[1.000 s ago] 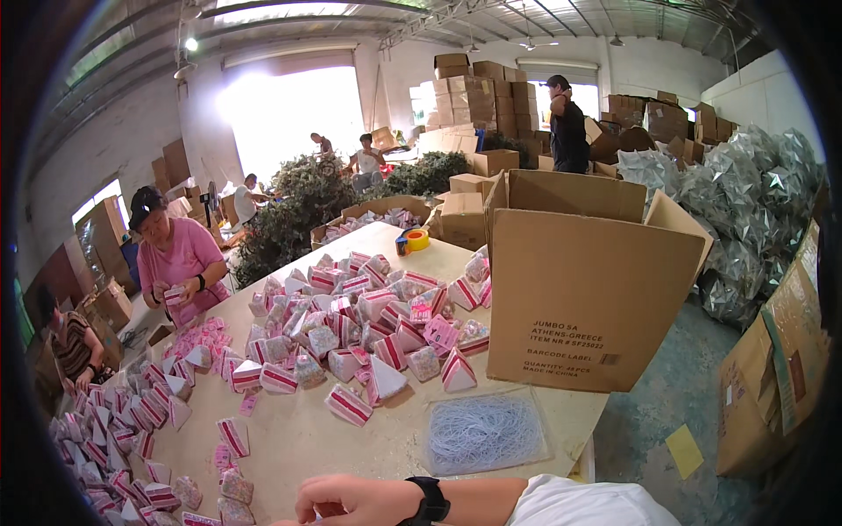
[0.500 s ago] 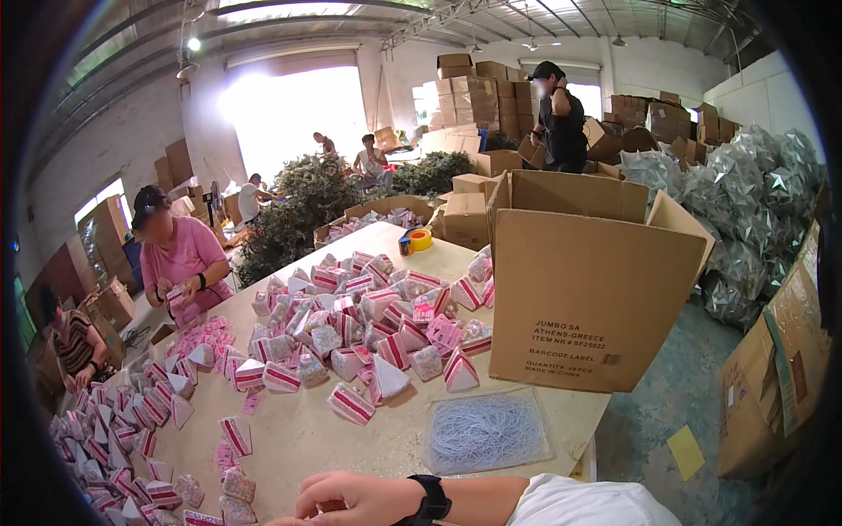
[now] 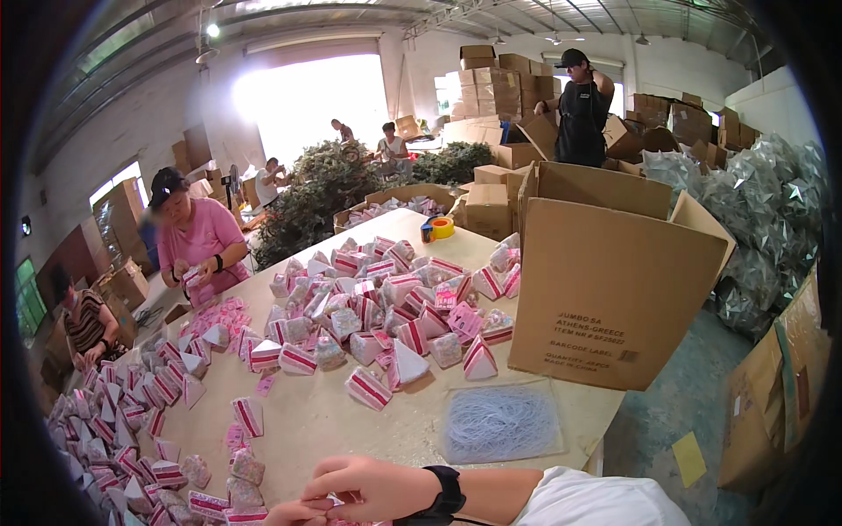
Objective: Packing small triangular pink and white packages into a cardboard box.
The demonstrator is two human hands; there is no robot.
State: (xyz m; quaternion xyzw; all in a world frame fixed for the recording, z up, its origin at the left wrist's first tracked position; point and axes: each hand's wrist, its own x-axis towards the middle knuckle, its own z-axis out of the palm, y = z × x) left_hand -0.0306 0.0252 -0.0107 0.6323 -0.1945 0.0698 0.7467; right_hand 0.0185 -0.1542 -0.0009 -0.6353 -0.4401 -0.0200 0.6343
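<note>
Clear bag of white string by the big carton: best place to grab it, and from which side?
Judging by its pose, pinch the near edge of the clear bag of white string from above, coming from the person's side. It lies flat on the table, so there is no raised part to wrap. The open carton stands right behind it, blocking the far side.

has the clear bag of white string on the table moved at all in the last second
No. The bag of white string lies in the same spot, just in front of the big cardboard box, near the table's edge.
</note>
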